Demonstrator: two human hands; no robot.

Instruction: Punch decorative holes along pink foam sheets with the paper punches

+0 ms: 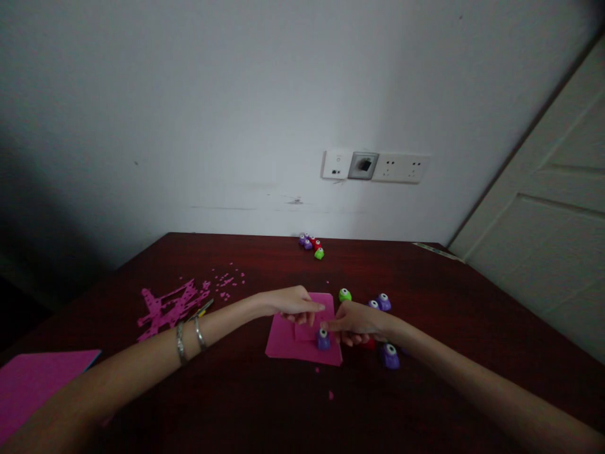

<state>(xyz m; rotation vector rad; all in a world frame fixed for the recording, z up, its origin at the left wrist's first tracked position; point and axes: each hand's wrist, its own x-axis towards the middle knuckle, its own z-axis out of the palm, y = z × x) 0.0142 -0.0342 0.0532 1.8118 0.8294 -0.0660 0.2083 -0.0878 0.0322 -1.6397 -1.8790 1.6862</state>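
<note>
A sheet of pink paper (302,352) lies on the table, with a smaller pink piece (302,333) on top of it. Over its upper part is my left hand (293,304), index finger stretched out and the other fingers bent. A purple craft punch (323,341) with a round white-and-dark top stands upright on the paper. My right hand (358,320) is just to its right, the thumb extended close to the punch top and the other fingers curled loosely. Whether the thumb touches the punch I cannot tell. Something red under the right hand is mostly hidden.
Around my right hand stand a green punch (345,295) and purple punches (390,357). Several more punches (308,243) cluster near the wall. At left lie cut pink scraps (165,309), a yellow-and-dark cutter (203,310) and more pink paper (42,378).
</note>
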